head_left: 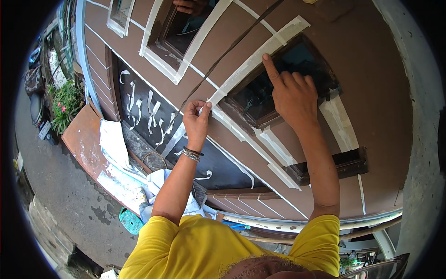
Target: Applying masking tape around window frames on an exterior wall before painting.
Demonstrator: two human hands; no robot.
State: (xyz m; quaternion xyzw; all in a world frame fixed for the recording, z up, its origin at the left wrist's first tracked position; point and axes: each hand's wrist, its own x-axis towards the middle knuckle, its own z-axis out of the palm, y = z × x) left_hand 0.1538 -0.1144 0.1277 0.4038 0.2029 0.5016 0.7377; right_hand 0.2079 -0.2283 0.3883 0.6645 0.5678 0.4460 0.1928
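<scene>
A strip of pale masking tape [242,72] runs along the edge of a dark-framed window [297,65] in a brown wall. My left hand [196,122], with a bracelet at the wrist, pinches the strip's end at the window's corner. Above and to the right, my right hand [295,95] stretches its index finger onto the tape beside the frame and holds nothing. Its other fingers are loosely bent over the glass. More tape [227,122] runs from the same corner along the adjoining side of the window.
Another taped window [179,35] shows a hand [191,5] in its opening, perhaps reflected. A dark cable [227,52] crosses the wall. Loose tape scraps [153,109] hang on a black panel. A brown board [83,135], white cloth [114,142] and flowering plant [67,104] are at left.
</scene>
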